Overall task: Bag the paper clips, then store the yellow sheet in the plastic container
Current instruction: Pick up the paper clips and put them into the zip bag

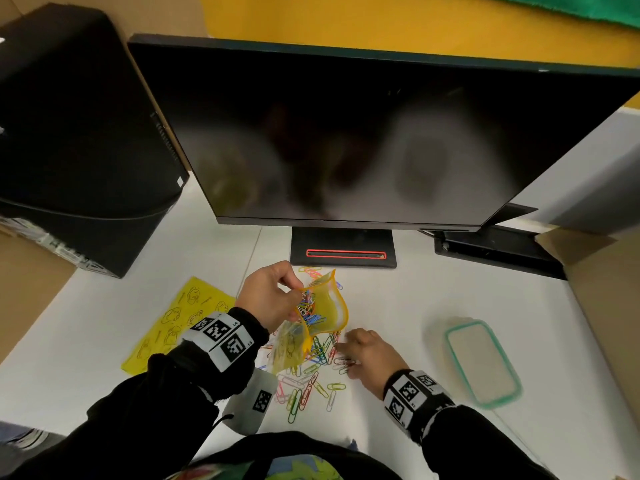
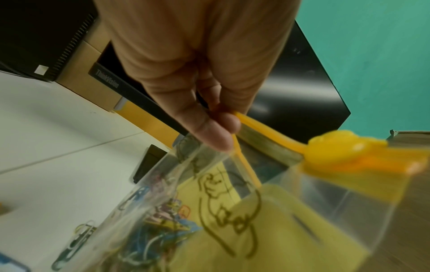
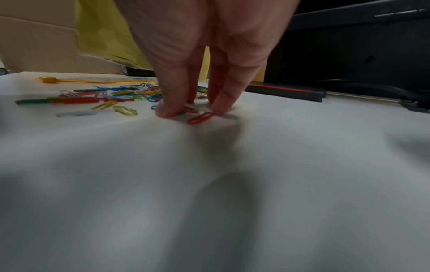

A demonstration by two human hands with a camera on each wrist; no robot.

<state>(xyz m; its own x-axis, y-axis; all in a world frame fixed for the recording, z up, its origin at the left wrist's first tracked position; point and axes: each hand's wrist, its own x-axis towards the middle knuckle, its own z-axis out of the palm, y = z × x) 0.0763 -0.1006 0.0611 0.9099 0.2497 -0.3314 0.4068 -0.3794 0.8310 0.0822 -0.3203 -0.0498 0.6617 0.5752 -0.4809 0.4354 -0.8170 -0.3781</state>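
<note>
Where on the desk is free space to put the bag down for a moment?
Bare desk lies between the right hand and the plastic container, and between the monitor base and that container. The near left corner, below the yellow sheet, is bare too. Under the bag it is crowded with paper clips.

You're looking down on a white surface (image 1: 398, 306) with a thin seam running across it. Right ahead of you stands a big dark monitor (image 1: 363, 133), screen off, on a black base (image 1: 343, 252) with a red-outlined slot. To your left sits a black computer tower (image 1: 69, 133), with brown cardboard (image 1: 27, 271) beside it. More cardboard (image 1: 606, 271) closes off your right. Behind the monitor, a yellow wall (image 1: 346, 19) with green in the top corner.
</note>
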